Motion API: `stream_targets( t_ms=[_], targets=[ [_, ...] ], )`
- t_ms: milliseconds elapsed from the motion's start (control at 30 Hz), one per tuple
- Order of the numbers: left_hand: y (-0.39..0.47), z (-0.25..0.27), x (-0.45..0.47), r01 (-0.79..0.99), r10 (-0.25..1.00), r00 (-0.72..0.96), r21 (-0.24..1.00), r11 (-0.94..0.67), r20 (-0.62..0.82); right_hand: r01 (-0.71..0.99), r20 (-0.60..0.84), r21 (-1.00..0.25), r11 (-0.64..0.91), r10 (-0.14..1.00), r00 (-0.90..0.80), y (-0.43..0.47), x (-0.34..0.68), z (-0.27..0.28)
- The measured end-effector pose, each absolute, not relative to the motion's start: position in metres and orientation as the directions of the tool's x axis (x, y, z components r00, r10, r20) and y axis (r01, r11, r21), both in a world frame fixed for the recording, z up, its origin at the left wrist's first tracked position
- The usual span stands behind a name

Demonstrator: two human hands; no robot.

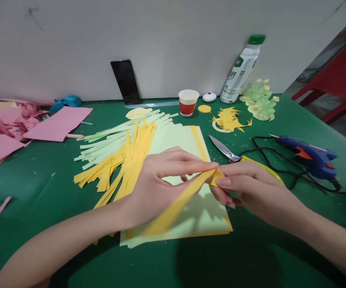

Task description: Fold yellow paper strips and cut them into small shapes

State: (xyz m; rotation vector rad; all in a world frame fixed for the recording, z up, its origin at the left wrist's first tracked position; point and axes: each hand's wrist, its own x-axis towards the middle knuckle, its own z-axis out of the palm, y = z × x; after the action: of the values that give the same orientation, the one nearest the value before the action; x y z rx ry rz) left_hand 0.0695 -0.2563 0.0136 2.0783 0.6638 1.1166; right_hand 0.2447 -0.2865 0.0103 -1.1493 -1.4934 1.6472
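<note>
A yellow paper strip runs between my hands, its far end folded and its near end blurred toward me. My left hand pinches the folded part between thumb and fingers. From the other side, my right hand grips that same fold with thumb and forefinger. Below both hands lies a stack of light green paper with yellow sheets showing at its edges. Beside my left hand are loose yellow strips and pale green strips. Scissors rest just beyond my right hand, their yellow handle partly hidden.
A blue glue gun with a black cord lies at right. Along the wall stand a phone, a red and white paper cup and a leaning bottle. Yellow scraps, green paper flowers and pink paper lie around.
</note>
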Motion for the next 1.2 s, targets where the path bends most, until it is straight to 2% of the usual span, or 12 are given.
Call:
stream_targets(
  t_ms=[100, 233, 300, 367, 467, 567, 667, 767, 933, 1200],
  targets=[
    [-0.254, 0.013, 0.069, 0.174, 0.471, 0.522, 0.451, -0.875, 0.711, -0.001, -0.205, -0.973, -0.230, 0.870, -0.447, -0.286, 0.244, 0.011],
    [-0.248, 0.009, 0.067, 0.285, 0.238, 0.608, 0.072, -0.956, 0.757, -0.136, -0.226, -0.939, -0.315, 0.865, -0.448, -0.288, 0.243, 0.015],
    [-0.246, 0.006, 0.066, 0.297, 0.167, 0.632, -0.038, -0.954, 0.757, -0.161, -0.259, -0.915, -0.369, 0.846, -0.466, -0.289, 0.242, 0.018],
    [-0.244, 0.003, 0.065, 0.297, 0.152, 0.635, -0.058, -0.953, 0.757, -0.150, -0.292, -0.903, -0.403, 0.831, -0.473, -0.289, 0.241, 0.020],
    [-0.245, 0.003, 0.067, 0.280, 0.207, 0.604, 0.038, -0.959, 0.769, -0.098, -0.305, -0.911, -0.401, 0.813, -0.496, -0.287, 0.241, 0.020],
    [-0.248, 0.008, 0.069, 0.222, 0.355, 0.553, 0.278, -0.935, 0.754, -0.017, -0.255, -0.955, -0.298, 0.844, -0.471, -0.284, 0.243, 0.017],
    [-0.252, 0.017, 0.071, 0.201, 0.626, 0.533, 0.634, -0.747, 0.569, 0.061, -0.025, -0.998, -0.008, 0.956, -0.292, -0.284, 0.245, 0.016],
    [-0.255, 0.023, 0.072, 0.212, 0.776, 0.532, 0.834, -0.510, 0.339, 0.187, 0.159, -0.963, 0.195, 0.969, -0.191, -0.286, 0.245, 0.018],
    [-0.257, 0.023, 0.071, 0.173, 0.792, 0.570, 0.911, -0.374, 0.217, 0.236, 0.144, -0.953, 0.190, 0.969, -0.201, -0.286, 0.242, 0.020],
    [-0.255, 0.022, 0.073, 0.173, 0.811, 0.546, 0.920, -0.353, 0.209, 0.122, 0.037, -0.991, 0.053, 0.991, -0.129, -0.286, 0.239, 0.017]
  ],
)
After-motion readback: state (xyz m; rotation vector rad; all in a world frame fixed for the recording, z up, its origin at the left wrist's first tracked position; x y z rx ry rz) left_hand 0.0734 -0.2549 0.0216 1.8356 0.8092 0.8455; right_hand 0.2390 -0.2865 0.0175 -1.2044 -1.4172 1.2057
